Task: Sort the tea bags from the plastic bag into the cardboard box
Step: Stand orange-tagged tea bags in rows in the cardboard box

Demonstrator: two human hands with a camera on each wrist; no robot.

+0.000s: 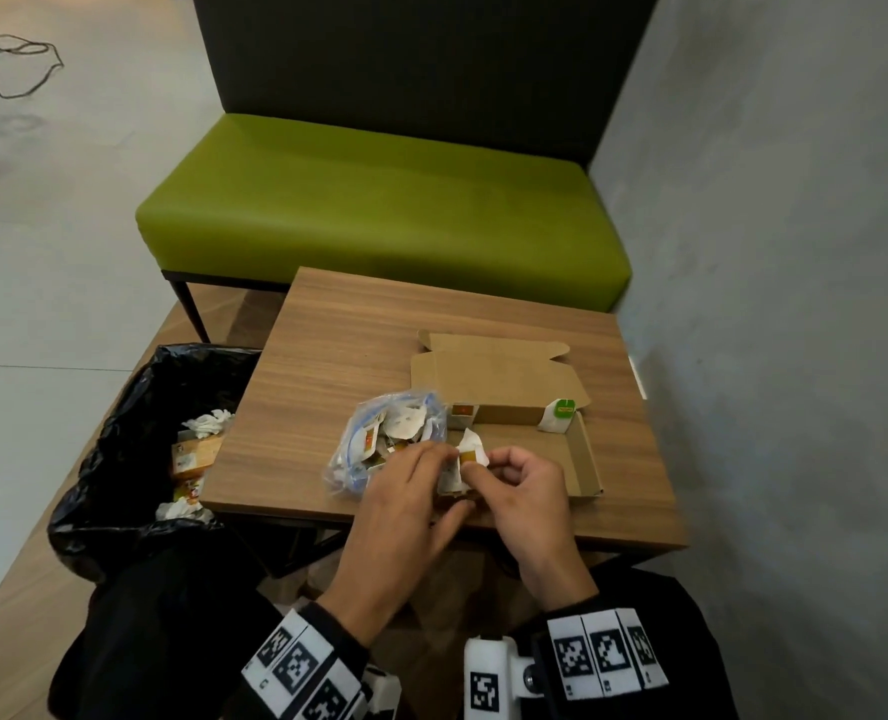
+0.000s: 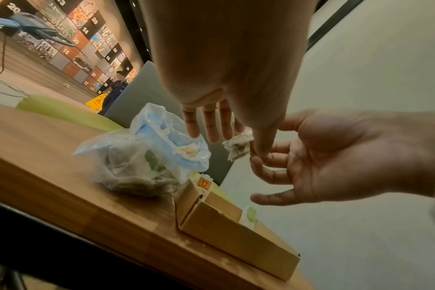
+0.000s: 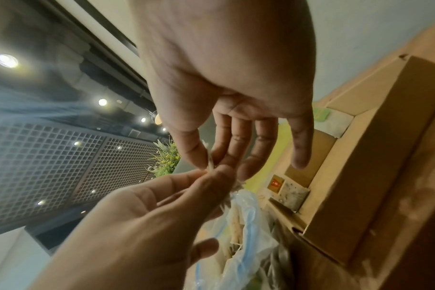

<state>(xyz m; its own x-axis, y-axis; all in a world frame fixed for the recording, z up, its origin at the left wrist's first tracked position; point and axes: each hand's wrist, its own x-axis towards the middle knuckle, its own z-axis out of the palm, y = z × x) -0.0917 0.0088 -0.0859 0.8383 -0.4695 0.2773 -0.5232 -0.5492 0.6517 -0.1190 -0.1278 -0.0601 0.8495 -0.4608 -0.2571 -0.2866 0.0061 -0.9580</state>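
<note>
A clear plastic bag (image 1: 379,441) with blue trim, holding several tea bags, lies on the wooden table (image 1: 327,366) just left of the open cardboard box (image 1: 584,459). Both hands meet over the box's near-left corner. My left hand (image 1: 434,459) and right hand (image 1: 486,467) each pinch the same white tea bag (image 1: 468,452) between thumb and fingers. The right wrist view shows that tea bag (image 3: 209,160) edge-on between the fingertips. Inside the box stand a red-tagged tea bag (image 1: 461,414) at the left and a green-tagged tea bag (image 1: 560,414) at the right.
A bin lined with a black bag (image 1: 119,407) stands against the table's left side, with crumpled paper and wrappers inside. A green bench (image 1: 379,215) runs behind the table. A grey wall (image 1: 769,304) closes the right side. The box's lid flap (image 1: 493,356) lies open, away from me.
</note>
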